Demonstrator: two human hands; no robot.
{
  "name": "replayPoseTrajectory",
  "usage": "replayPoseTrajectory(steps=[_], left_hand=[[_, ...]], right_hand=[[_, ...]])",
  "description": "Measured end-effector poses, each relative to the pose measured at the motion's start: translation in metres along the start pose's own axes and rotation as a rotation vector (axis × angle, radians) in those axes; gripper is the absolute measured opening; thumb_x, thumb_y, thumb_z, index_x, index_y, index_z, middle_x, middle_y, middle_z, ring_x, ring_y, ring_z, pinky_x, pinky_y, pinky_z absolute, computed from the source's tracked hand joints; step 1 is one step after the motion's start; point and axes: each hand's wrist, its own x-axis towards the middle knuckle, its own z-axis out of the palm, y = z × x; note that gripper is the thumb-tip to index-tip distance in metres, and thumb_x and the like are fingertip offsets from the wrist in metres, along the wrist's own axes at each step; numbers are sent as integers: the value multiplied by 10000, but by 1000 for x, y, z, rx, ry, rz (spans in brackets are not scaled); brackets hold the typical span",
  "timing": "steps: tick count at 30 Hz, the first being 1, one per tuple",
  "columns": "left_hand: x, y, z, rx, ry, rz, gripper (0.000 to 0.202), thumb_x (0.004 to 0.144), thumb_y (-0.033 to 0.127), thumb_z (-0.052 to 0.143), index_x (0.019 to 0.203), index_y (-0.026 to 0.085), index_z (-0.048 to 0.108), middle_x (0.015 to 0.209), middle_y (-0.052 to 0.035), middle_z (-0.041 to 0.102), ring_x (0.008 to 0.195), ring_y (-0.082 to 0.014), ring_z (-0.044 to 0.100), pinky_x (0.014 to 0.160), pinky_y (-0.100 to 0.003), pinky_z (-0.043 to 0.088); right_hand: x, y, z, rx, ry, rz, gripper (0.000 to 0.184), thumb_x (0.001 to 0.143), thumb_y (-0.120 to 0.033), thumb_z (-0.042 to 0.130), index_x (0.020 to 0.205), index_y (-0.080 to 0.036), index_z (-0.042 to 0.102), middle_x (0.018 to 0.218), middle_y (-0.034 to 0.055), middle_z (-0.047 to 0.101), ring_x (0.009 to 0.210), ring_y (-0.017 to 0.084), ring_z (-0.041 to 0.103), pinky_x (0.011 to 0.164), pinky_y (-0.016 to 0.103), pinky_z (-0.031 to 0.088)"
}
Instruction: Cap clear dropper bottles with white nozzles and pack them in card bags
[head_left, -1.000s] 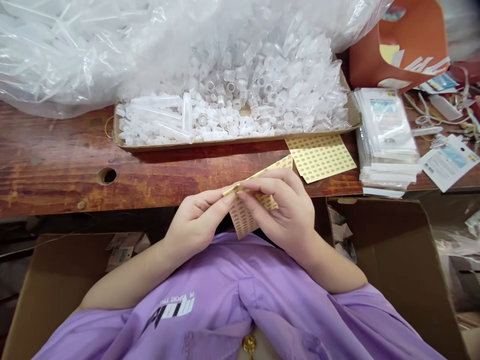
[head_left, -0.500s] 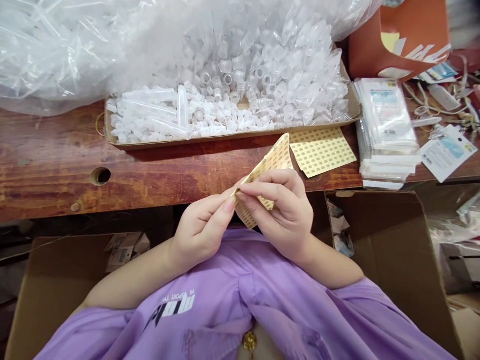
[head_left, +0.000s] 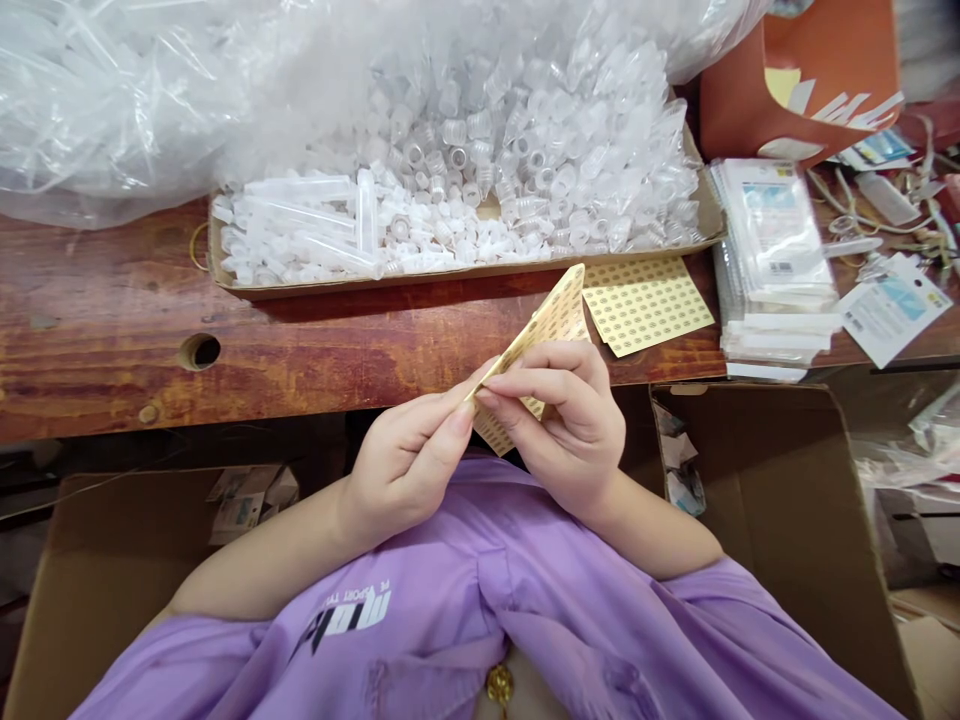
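Both my hands meet just in front of the wooden table's (head_left: 112, 340) near edge, above my purple shirt. My right hand (head_left: 566, 425) is closed on a yellow sticker sheet (head_left: 551, 320) covered in rows of small labels, which stands tilted up toward the tray. My left hand (head_left: 409, 450) pinches the sheet's near corner with thumb and forefinger, fingertips touching those of the right hand. A second sticker sheet (head_left: 645, 305) lies flat on the table just beyond.
A shallow cardboard tray (head_left: 247, 290) holds many clear plastic tubes and caps, with large clear bags (head_left: 112, 100) behind. Stacked packets (head_left: 776, 260) sit at right beside an orange box (head_left: 802, 90). Open cartons (head_left: 810, 500) stand below on both sides.
The sticker sheet has been tipped up from nearly flat to standing on edge toward the tray. Both hands stayed together at its corner.
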Motion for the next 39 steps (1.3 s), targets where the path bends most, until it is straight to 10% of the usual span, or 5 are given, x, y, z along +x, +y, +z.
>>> replayPoseTrajectory(steps=[9,19,28,34,39], left_hand=[[1,0,-3,84,-33,27,329,958,319,469,1210,289,678,1223,-8,677,1101,-196,655,1011,-291,492],[24,-4,-31,-125,-31,-289,402,884,480,579,1140,202,717,1081,-82,729,1052,-271,658,949,-361,518],[59,7,-56,1157,-148,-89,385,947,337,337,882,142,662,870,-135,665,858,-304,607,788,-410,464],[52,19,-74,1310,-19,147,361,951,342,376,869,130,657,831,-122,669,803,-268,610,748,-361,460],[97,75,-147,1331,449,117,438,988,342,319,1135,52,612,1114,-111,640,1054,-220,556,987,-326,389]], right_hand=[[0,1,7,-78,-5,-23,61,886,-145,566,886,-206,564,879,24,593,869,146,591,790,303,499],[7,13,-11,37,-79,32,104,895,-151,529,943,-238,500,914,29,536,889,167,581,798,354,510],[18,37,-1,65,-363,-18,76,906,-140,499,901,-207,463,834,15,575,796,140,568,730,305,493],[18,37,6,-34,-460,6,79,899,-128,485,885,-199,452,829,33,586,785,147,572,694,285,495],[15,38,7,-28,-475,58,75,901,-131,475,895,-205,461,851,43,602,772,149,600,661,276,509]])
